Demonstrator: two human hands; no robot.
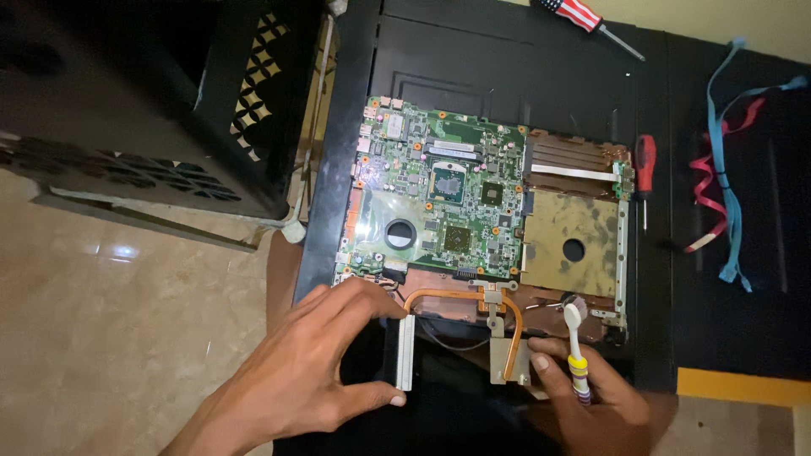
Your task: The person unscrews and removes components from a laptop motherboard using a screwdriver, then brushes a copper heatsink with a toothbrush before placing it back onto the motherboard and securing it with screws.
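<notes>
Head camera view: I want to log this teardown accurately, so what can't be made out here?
- Heatsink assembly: its lower edge is covered by the right hand; the left hand hides part of the fin block.
- Toothbrush: the handle end is buried in the right hand.
- Motherboard: chip markings too small to read.
- Striped-handle screwdriver: handle cut off by the top edge.
- Dark crate: cut off at the left and top edges.

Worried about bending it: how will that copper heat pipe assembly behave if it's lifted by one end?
The heat pipe assembly looks thin and curved, so probably bendable. Its fin block, in the left hand, likely makes that end heavier.
</notes>
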